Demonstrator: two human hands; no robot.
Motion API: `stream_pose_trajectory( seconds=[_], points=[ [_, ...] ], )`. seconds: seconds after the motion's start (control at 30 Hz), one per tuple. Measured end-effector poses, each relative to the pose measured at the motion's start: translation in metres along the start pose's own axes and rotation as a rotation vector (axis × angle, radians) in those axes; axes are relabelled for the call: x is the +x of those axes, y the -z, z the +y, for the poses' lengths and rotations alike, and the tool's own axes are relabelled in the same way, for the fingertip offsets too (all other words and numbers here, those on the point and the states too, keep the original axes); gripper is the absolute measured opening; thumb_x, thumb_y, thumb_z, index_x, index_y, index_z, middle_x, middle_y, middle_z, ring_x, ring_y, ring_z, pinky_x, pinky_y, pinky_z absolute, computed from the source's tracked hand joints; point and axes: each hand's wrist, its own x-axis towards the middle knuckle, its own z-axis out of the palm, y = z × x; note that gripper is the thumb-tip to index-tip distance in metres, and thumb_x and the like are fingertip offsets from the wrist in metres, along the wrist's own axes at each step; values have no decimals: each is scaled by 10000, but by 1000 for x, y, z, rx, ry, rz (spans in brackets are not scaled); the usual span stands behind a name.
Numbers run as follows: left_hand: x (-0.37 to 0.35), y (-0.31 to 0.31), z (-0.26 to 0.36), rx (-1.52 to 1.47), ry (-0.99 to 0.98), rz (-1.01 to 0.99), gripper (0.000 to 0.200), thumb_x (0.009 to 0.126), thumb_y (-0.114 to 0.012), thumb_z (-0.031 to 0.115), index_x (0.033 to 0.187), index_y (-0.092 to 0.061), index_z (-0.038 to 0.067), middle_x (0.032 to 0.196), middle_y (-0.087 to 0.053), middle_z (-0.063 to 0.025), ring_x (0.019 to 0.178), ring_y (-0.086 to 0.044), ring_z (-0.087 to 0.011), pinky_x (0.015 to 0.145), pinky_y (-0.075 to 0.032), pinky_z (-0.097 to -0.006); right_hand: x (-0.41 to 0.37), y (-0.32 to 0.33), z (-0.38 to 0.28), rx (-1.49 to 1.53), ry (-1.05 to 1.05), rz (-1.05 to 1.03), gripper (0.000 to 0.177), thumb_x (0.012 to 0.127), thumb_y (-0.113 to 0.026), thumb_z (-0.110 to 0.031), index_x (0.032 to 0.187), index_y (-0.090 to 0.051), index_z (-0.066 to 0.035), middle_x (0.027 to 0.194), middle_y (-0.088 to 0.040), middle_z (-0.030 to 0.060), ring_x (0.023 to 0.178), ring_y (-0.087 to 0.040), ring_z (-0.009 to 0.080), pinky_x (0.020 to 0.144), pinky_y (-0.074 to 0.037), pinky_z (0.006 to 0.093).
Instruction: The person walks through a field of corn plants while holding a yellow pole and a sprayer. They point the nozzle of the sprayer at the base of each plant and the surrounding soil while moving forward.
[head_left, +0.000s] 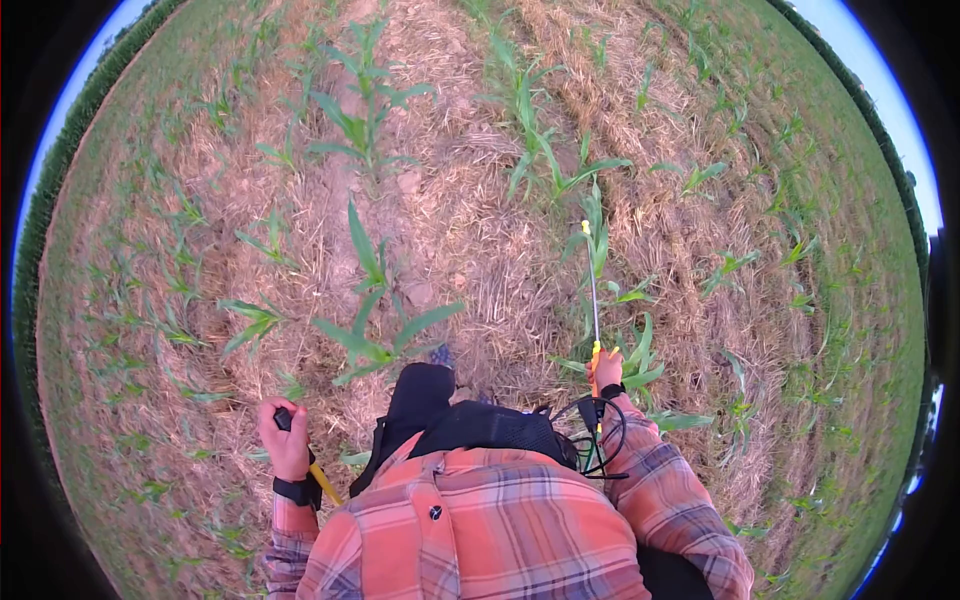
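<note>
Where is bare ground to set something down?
Free: the straw strip between the near corn plant and the spray wand. Crowded: corn leaves around the right hand gripping the wand; small weeds by the left hand gripping a black handle.

In right hand (605, 372) a wand (592, 290) over the right plant row (640, 362); in left hand (285, 442) a lever (322, 482)

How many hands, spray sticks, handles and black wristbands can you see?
Hands: 2 (left hand, right hand)
Spray wand: 1, in the right hand
Black handle: 1, in the left hand
Black wristbands: 2 (left wristband, right wristband)
Total: 6
</note>
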Motion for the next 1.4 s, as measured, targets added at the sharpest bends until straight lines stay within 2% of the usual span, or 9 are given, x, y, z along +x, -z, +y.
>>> stream_pose_trajectory(
  seconds=[0.3,0.6,0.67,0.7,0.77,0.9,1.1,1.23,1.4],
  points=[
    [115,-31,13,-158,105,-75,149,743,-544,35,779,-407,78,592,-405,33,433,-373,-23,377,-290,-160,6,-80,-53,-145,-25,-17,211,839,-392,-290,846,-362,-81,526,-485,83,337,-427,151,283,-324,271],
    [203,-24,15,-193,120,-61,140,751,-530,30,790,-404,76,598,-422,18,425,-376,-33,376,-303,-166,-26,-198,-159,-385,47,-325,235,842,-425,-284,848,-371,-55,540,-515,80,329,-441,131,291,-333,253],
    [213,-24,11,-159,109,-78,138,753,-518,22,797,-399,76,610,-427,6,420,-375,-41,373,-307,-166,-28,-217,-168,-493,203,-489,236,844,-423,-280,853,-378,-49,550,-522,76,346,-449,119,309,-345,244],
    [217,-25,10,-166,98,-58,140,755,-528,32,795,-402,76,599,-426,16,419,-376,-34,372,-305,-165,-28,-225,-172,-494,202,-489,236,844,-423,-280,853,-378,-49,550,-522,76,346,-449,119,309,-345,244],
    [229,-28,13,-177,82,-34,143,758,-539,43,793,-404,76,587,-424,25,417,-378,-27,370,-302,-164,-34,-243,-195,-451,147,-705,227,847,-421,-275,873,-380,-53,566,-526,69,367,-458,105,328,-354,235],
    [245,-34,21,-279,151,-23,140,763,-531,37,800,-402,77,595,-423,23,427,-378,-26,366,-301,-158,-27,-264,-220,-548,119,-796,217,835,-415,-262,927,-369,-71,576,-531,25,365,-457,90,317,-350,239],
    [290,-59,39,-215,113,55,146,761,-535,42,798,-399,78,596,-417,21,434,-367,-27,370,-297,-156,35,-286,-241,-474,123,-720,215,838,-415,-266,897,-364,-66,555,-541,60,370,-483,112,316,-372,250],
    [331,-91,57,-152,71,38,143,761,-538,47,789,-400,73,595,-414,21,431,-364,-27,372,-289,-158,96,-286,-265,-426,171,-524,234,839,-414,-263,908,-367,-44,536,-542,92,355,-497,149,303,-374,262],
    [382,-143,81,-116,57,-24,142,758,-535,36,781,-400,70,594,-413,21,423,-363,-27,370,-284,-160,167,-269,-304,-206,77,-277,205,841,-397,-254,875,-350,-58,551,-526,112,345,-468,159,276,-338,263]
  ],
)
